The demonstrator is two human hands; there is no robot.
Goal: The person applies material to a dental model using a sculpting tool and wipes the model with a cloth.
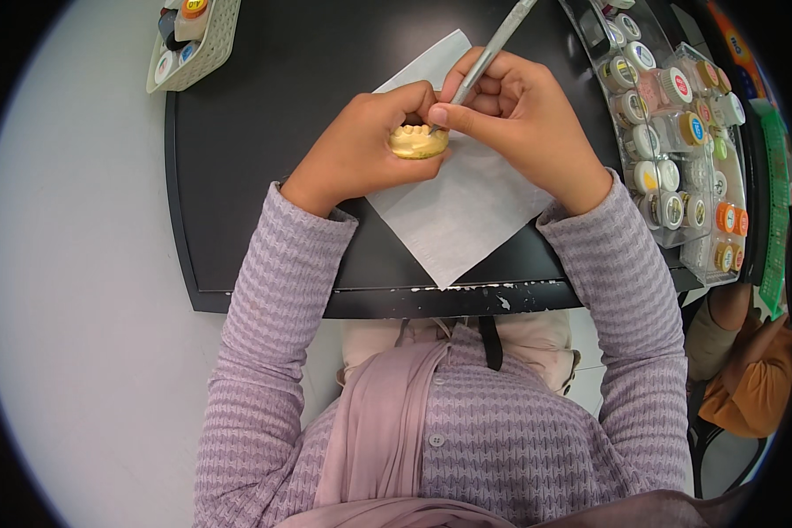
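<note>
My left hand point(361, 145) grips a pale yellow dental cast point(414, 145) with a row of teeth along its top, fingers curled above it and thumb beneath. My right hand point(519, 119) is closed on a slim silver metal instrument point(500, 35), its lower end at the teeth on the cast, with my thumb close to that end. Both hands are over a white paper sheet point(449, 229) lying askew on the black desk.
The black desk point(255, 176) has a chipped front edge. A cream basket point(216, 62) of small containers stands at back left. Clear trays point(700, 246) of lidded jars line the right side, beside a green plastic rack point(773, 220). Another person point(739, 387) in orange sits at far right.
</note>
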